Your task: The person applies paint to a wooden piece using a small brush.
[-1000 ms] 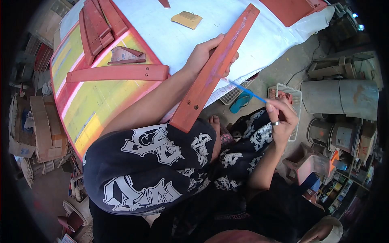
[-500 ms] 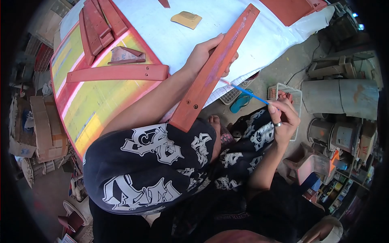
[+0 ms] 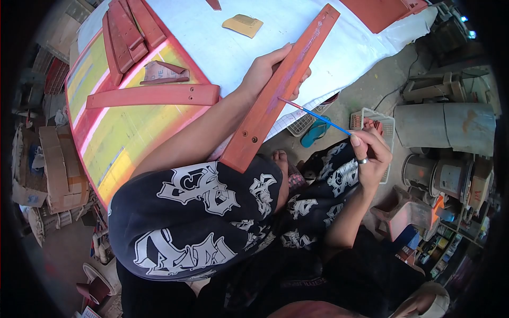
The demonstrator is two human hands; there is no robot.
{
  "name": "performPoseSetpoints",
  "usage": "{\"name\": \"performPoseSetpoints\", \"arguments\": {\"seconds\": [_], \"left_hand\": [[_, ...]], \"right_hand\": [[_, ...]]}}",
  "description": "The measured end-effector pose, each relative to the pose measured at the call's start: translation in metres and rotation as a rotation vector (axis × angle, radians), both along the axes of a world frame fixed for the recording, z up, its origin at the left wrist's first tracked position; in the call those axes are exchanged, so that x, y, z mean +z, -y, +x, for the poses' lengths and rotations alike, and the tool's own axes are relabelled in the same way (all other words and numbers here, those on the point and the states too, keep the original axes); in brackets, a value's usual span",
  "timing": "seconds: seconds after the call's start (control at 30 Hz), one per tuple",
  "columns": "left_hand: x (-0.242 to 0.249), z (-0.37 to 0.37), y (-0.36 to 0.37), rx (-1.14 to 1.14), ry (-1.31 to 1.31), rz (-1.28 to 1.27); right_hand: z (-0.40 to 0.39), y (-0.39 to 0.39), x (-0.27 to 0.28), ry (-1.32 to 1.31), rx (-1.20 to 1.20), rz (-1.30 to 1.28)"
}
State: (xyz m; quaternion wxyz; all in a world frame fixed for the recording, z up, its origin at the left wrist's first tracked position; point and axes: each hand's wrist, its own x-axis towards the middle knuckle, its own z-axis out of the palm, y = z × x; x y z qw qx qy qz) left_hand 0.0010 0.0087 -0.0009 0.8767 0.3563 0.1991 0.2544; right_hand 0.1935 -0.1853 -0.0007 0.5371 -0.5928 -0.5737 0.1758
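Left hand (image 3: 268, 69) is clamped around the red wooden slat (image 3: 278, 90), propped on the knee so the thin brush (image 3: 315, 113), pinched by the right hand (image 3: 371, 156), meets its face.

Your left hand (image 3: 268, 69) is stretched forward with fingers curled in a grip; your right hand (image 3: 370, 156) is drawn closer, fingertips pinched.

- On the round table (image 3: 127, 138) ahead of you: a long red slat (image 3: 152, 96) lying flat, with a stack of red slats (image 3: 126, 33) beyond it.
- A tan sanding pad (image 3: 243, 24) on the white sheet (image 3: 222, 53).
- By your feet: a blue sandal (image 3: 315, 131) and a white basket (image 3: 386, 127).
- At your left: cardboard boxes (image 3: 55, 169).
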Motion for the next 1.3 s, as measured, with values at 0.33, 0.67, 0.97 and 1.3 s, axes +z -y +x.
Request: {"name": "performPoseSetpoints", "arguments": {"seconds": [0.33,0.67,0.97,1.3], "left_hand": [[0.000,0.001,0.000,-0.012,0.023,-0.002],[0.002,0.000,0.001,-0.023,0.018,0.042],[0.010,0.002,0.006,0.094,-0.084,-0.063],[-0.002,0.000,0.004,0.083,0.007,-0.101]], "right_hand": [[0.000,-0.001,0.002,0.040,-0.013,-0.025],[-0.002,-0.002,0.000,-0.007,-0.083,-0.060],[0.044,0.013,-0.011,-0.183,-0.356,0.157],[0.125,0.034,-0.068,0.234,-0.545,-0.403]]}}
